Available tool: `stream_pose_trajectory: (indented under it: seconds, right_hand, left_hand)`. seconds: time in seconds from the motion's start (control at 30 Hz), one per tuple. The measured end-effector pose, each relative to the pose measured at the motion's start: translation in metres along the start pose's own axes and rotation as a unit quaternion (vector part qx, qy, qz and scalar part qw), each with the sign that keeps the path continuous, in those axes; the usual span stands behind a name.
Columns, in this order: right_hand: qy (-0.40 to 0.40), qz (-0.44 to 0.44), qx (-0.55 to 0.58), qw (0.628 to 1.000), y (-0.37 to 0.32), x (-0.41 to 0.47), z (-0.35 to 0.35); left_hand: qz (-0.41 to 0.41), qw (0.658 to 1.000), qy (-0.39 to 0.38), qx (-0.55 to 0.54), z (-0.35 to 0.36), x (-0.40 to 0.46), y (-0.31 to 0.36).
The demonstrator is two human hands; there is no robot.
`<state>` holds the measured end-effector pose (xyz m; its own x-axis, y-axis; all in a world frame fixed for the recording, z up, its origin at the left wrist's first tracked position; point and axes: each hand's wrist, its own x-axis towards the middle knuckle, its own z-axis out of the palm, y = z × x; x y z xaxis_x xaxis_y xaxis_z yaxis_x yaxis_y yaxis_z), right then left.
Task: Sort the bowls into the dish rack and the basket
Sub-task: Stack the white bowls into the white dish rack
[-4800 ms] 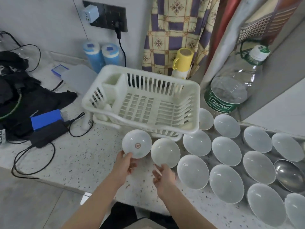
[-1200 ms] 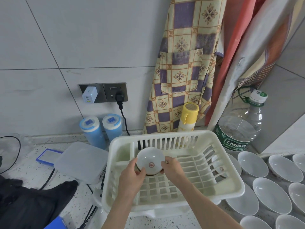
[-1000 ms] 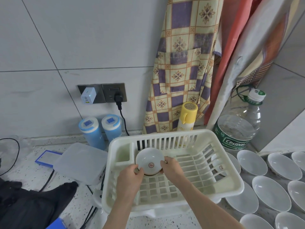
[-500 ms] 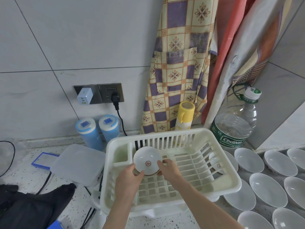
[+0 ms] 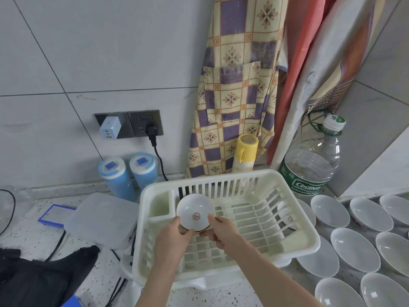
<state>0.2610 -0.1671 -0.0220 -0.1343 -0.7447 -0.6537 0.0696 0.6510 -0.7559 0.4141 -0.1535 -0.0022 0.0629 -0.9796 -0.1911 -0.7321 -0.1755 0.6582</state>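
Note:
A white bowl (image 5: pixel 194 212) with a red mark on its base stands on edge inside the white plastic dish rack (image 5: pixel 294 229), near the rack's back left beside the cutlery compartment. My left hand (image 5: pixel 172 240) grips the bowl's lower left rim and my right hand (image 5: pixel 222 230) grips its lower right rim. Several more white bowls (image 5: pixel 352 247) lie upright on the counter to the right of the rack. No basket is in view.
Behind the rack stand a yellow spray can (image 5: pixel 244 155), two blue canisters (image 5: pixel 127 173) and a large water bottle (image 5: pixel 312 165). A translucent lidded box (image 5: pixel 99 218), cables and black cloth (image 5: pixel 39 278) lie at the left. Aprons hang on the wall.
Both hands carried the bowl from the counter into the rack. Over the last second the bowl has sunk slightly toward the rack's back left, still held by both hands.

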Motion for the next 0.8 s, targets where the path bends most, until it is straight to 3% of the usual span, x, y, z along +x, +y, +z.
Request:
stream_pose_trajectory:
  seconds: [0.2, 0.3, 0.5, 0.63, 0.8]
  right_hand:
    - [-0.038, 0.005, -0.015, 0.999, -0.001, -0.016, -0.006]
    - [-0.030, -0.030, -0.024, 0.999, 0.002, -0.038, -0.014]
    - [-0.022, -0.142, 0.117, 0.983, 0.022, -0.101, -0.059]
    - [0.032, -0.144, 0.173, 0.974, 0.048, -0.128, -0.092]
    - [0.079, -0.106, 0.201, 0.971, 0.075, -0.142, -0.128]
  left_hand:
    - [0.005, 1.000, 0.001, -0.007, 0.000, 0.000, 0.001]
    - [0.005, 0.998, 0.042, -0.050, -0.001, 0.001, 0.002]
    - [0.078, 0.978, 0.073, -0.181, -0.011, -0.024, 0.022]
    - [0.150, 0.954, 0.049, -0.256, 0.003, -0.068, 0.040]
    - [0.166, 0.950, -0.030, -0.261, 0.049, -0.126, 0.051]
